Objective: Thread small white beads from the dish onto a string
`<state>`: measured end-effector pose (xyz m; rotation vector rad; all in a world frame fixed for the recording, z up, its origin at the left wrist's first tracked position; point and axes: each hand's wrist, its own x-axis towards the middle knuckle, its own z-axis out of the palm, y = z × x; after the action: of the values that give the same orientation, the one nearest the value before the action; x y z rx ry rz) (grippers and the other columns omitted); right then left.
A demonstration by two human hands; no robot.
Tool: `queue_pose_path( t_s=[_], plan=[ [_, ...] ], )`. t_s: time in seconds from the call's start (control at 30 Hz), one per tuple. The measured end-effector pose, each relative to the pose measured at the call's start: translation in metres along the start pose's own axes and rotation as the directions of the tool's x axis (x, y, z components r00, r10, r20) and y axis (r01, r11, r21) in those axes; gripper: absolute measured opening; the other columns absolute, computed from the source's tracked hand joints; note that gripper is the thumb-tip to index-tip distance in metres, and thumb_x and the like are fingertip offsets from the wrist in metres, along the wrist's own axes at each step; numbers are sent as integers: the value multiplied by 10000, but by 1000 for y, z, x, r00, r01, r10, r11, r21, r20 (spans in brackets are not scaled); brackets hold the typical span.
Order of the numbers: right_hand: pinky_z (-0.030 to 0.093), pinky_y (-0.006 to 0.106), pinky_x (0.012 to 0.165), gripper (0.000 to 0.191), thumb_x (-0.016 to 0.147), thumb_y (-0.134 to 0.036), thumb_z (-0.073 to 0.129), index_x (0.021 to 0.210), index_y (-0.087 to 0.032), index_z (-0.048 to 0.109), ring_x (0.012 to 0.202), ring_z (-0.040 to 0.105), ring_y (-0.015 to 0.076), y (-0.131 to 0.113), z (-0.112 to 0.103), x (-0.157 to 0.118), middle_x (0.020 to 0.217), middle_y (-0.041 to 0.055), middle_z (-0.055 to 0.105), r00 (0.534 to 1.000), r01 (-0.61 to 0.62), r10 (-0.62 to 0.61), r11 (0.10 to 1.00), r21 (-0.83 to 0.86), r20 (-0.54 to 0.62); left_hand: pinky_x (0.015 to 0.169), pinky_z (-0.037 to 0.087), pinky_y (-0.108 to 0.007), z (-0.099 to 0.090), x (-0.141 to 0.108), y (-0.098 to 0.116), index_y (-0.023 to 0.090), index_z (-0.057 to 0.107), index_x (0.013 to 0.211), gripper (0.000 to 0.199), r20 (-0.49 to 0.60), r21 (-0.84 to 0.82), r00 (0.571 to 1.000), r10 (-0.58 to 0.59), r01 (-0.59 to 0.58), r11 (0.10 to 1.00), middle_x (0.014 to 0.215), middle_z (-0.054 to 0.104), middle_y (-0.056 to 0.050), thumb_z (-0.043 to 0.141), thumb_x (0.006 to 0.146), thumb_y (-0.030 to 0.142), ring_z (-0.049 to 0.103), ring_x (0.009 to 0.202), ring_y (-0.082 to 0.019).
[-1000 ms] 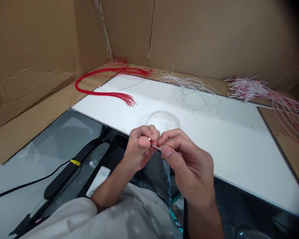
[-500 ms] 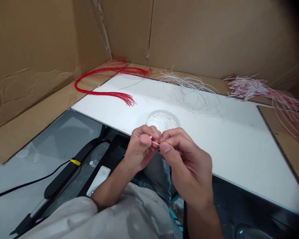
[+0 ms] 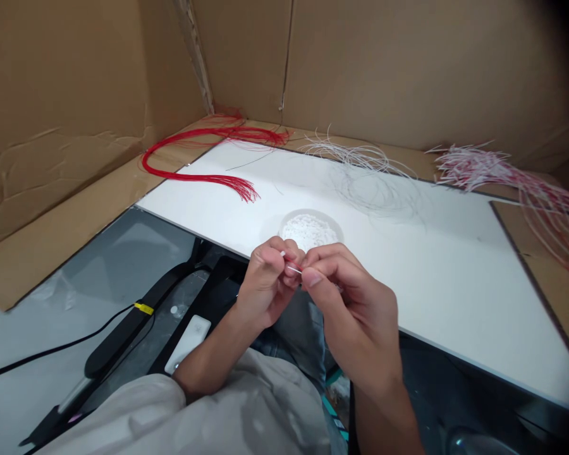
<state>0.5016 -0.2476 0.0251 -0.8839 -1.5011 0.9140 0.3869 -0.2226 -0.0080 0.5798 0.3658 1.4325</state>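
Just above the near edge of the white table, my two hands meet. My left hand (image 3: 268, 275) pinches a tiny white piece (image 3: 282, 253) between thumb and index finger; its exact kind is too small to make out. In my right hand (image 3: 348, 291), thumb and fingertips grip a thin white wire (image 3: 294, 270) whose end points toward the left fingers, apart from the white piece. A bit of red shows between the hands, partly hidden by fingers. Behind the hands stands a round dish (image 3: 334, 222) full of similar tiny white pieces (image 3: 308, 230).
Red wires (image 3: 189, 177) lie in a curved bundle at the table's (image 3: 436, 272) back left. Loose white wires (image 3: 360, 158) sit at the back, and red-and-white wires (image 3: 474, 165) at the right. Cardboard walls (image 3: 384, 69) enclose the table. A black armrest (image 3: 123, 341) is at lower left.
The tiny white piece has shifted slightly up and left in my left fingers. My right hand and the wire have moved a little left, and the wire's end now shows clear of the piece.
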Motion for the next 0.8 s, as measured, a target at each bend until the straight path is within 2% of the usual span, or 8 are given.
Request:
queue_pose_path(
  t_s=[0.13, 0.27, 0.43, 0.53, 0.6, 0.67, 0.7, 0.8],
  plan=[
    [460, 207, 705, 220, 987, -179, 622, 775, -230, 651, 803, 583, 82, 0, -3, 0, 866, -36, 628, 1000, 17, -17, 999, -39, -8, 503, 423, -109, 3, 3, 4, 150, 635, 688, 453, -147, -130, 988, -39, 19, 991, 578, 475, 79, 949, 643, 473, 421, 494, -20],
    [433, 212, 661, 230, 997, -174, 610, 775, -225, 640, 779, 558, 79, 1, -7, 0, 868, -32, 608, 999, 22, -24, 997, -74, -22, 476, 412, -118, 5, 8, 8, 132, 633, 683, 406, -263, -275, 957, -124, 49, 960, 563, 464, 78, 836, 809, 461, 439, 470, -13],
    [422, 224, 672, 219, 998, -164, 604, 788, -217, 634, 785, 545, 84, 3, -10, 0, 866, -27, 599, 999, 31, -33, 995, -90, -28, 459, 400, -112, 3, 9, 9, 126, 646, 700, 411, -277, -343, 944, -178, 75, 936, 554, 460, 81, 724, 914, 467, 437, 444, -1],
    [408, 233, 655, 234, 997, -166, 599, 767, -208, 616, 767, 534, 88, 2, -9, 0, 854, -23, 592, 999, 17, -20, 994, -106, -27, 443, 374, -107, -15, 20, 14, 127, 663, 693, 418, -251, -161, 963, -94, 54, 986, 556, 482, 81, 839, 800, 491, 425, 447, 2],
    [396, 241, 638, 251, 998, -175, 596, 748, -203, 599, 762, 529, 93, 1, -9, 0, 853, -16, 591, 999, 0, -4, 993, -115, -36, 446, 363, -123, -36, 35, 22, 134, 693, 691, 423, -261, 147, 958, 121, -84, 986, 565, 524, 64, 892, 739, 504, 437, 468, -11],
    [385, 246, 621, 261, 996, -184, 600, 736, -202, 591, 769, 532, 100, 1, -9, 1, 857, -8, 594, 999, -14, 8, 992, -122, -45, 497, 405, -154, -59, 50, 32, 145, 752, 720, 335, -218, 557, 886, 409, -231, 798, 581, 593, 33, 884, 780, 447, 492, 513, -41],
    [383, 248, 617, 262, 995, -188, 602, 734, -203, 590, 776, 536, 104, 1, -9, 1, 859, -5, 596, 999, -15, 9, 992, -123, -50, 531, 432, -176, -69, 57, 37, 155, 785, 765, 255, -157, 731, 871, 466, -216, 648, 605, 632, 19, 855, 822, 393, 522, 538, -60],
    [386, 250, 615, 256, 990, -193, 610, 734, -206, 596, 787, 547, 111, 1, -10, 1, 858, -2, 605, 998, -13, 5, 991, -131, -60, 597, 491, -242, -90, 69, 45, 173, 825, 798, 104, -22, 944, 915, 402, -114, 311, 682, 727, -12, 786, 848, 257, 589, 568, -107]
  ],
)
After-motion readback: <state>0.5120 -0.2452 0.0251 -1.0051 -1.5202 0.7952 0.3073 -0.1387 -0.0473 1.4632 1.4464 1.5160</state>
